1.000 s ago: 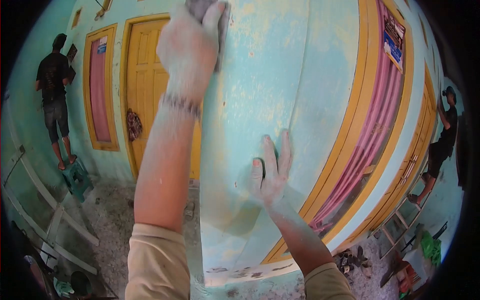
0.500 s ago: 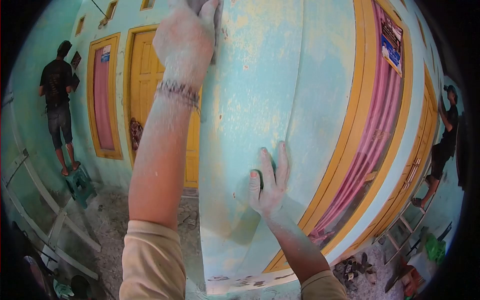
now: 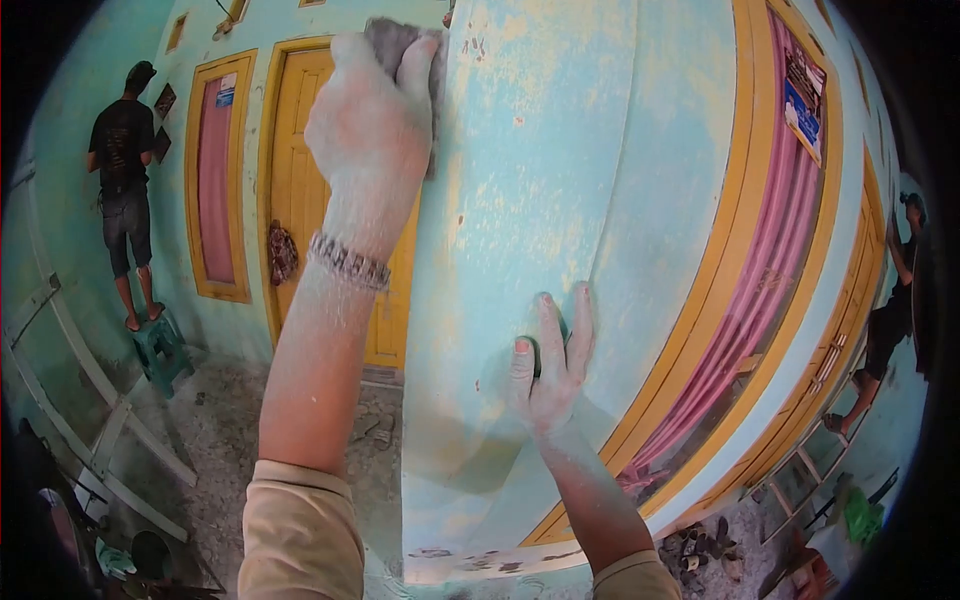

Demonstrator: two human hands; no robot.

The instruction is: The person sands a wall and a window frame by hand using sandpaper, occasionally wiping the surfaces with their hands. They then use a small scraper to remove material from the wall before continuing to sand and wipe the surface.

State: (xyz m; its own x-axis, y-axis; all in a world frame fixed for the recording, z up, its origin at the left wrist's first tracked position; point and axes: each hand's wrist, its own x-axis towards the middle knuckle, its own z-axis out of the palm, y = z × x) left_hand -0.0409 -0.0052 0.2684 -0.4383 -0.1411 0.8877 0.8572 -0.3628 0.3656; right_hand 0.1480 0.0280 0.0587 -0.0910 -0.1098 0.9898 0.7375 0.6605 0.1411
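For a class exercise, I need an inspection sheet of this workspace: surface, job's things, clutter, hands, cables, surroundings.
Surface: blue-green wall, patchy, pale yellow showing.
Job's things: grey pad, held at the wall's corner edge.
Clutter: shoes heaped near the wall's foot; green bag at far right.
Hands: left hand gripping the pad; right hand open, fingers spread against the wall; both look dusty.
Cables: thin dark line high at left; cannot tell if it is a cable.
Surroundings: one person on a green stool, another person on a ladder.
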